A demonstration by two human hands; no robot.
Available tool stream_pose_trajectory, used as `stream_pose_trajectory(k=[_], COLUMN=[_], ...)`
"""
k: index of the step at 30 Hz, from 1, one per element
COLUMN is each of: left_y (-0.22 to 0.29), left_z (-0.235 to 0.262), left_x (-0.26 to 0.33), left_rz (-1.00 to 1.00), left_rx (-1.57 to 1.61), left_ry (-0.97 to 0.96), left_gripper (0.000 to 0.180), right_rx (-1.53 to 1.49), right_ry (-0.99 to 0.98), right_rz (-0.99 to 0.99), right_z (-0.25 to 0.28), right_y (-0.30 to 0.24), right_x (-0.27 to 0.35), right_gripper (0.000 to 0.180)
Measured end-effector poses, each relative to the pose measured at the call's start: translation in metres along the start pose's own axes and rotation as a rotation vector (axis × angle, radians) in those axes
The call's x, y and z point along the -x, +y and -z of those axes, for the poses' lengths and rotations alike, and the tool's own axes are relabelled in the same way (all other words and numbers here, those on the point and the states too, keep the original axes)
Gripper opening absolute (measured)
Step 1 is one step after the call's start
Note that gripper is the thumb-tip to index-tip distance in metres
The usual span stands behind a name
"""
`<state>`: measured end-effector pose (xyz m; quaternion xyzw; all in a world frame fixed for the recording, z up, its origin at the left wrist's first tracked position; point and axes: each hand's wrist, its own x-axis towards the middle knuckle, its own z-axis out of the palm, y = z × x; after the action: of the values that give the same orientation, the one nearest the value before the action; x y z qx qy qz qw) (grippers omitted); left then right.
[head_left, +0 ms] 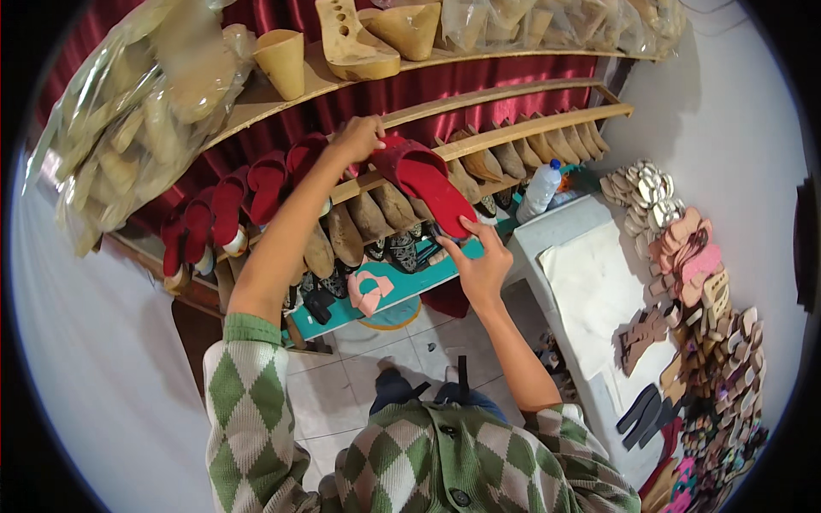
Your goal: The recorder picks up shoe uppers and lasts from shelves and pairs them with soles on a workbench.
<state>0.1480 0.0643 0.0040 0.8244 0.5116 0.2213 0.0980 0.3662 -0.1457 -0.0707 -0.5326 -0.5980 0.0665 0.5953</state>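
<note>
Between my two hands a red slide slipper (pixel 434 190) is held up in front of the racks, its broad upper toward the left and its heel toward the lower right. My left hand (pixel 356 141) is closed at its toe end, the fingertips partly hidden. Thumb and fingers of my right hand (pixel 484 263) pinch the heel edge. Left of my left forearm, several similar red slippers (pixel 228 209) hang in a row on the rack. Behind and below the held slipper stand wooden shoe lasts (pixel 368 214).
A wooden shelf (pixel 256 109) above carries large lasts and plastic-wrapped bundles. Below the rack, a green bench (pixel 393 295) holds pink cut pieces (pixel 369 292). At right, a white table (pixel 590 282) bears a plastic bottle (pixel 540 190), dark strap pieces (pixel 643 416) and piles of shoe parts (pixel 727 368).
</note>
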Motion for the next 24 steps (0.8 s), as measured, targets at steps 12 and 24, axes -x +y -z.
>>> stream_pose_trajectory(k=[12, 24], left_y=[-0.118, -0.189], left_z=[0.027, 0.001], left_x=[-0.074, -0.106], left_rz=[-0.075, -0.01], left_rx=[0.072, 0.061], left_ry=[-0.254, -0.418], left_gripper=[0.032, 0.021], right_rx=[0.198, 0.319], right_ry=[0.162, 0.176], right_rz=[0.015, 0.081], right_z=[-0.119, -0.165], right_y=[-0.052, -0.06], right_x=[0.01, -0.008], right_gripper=[0.037, 0.036])
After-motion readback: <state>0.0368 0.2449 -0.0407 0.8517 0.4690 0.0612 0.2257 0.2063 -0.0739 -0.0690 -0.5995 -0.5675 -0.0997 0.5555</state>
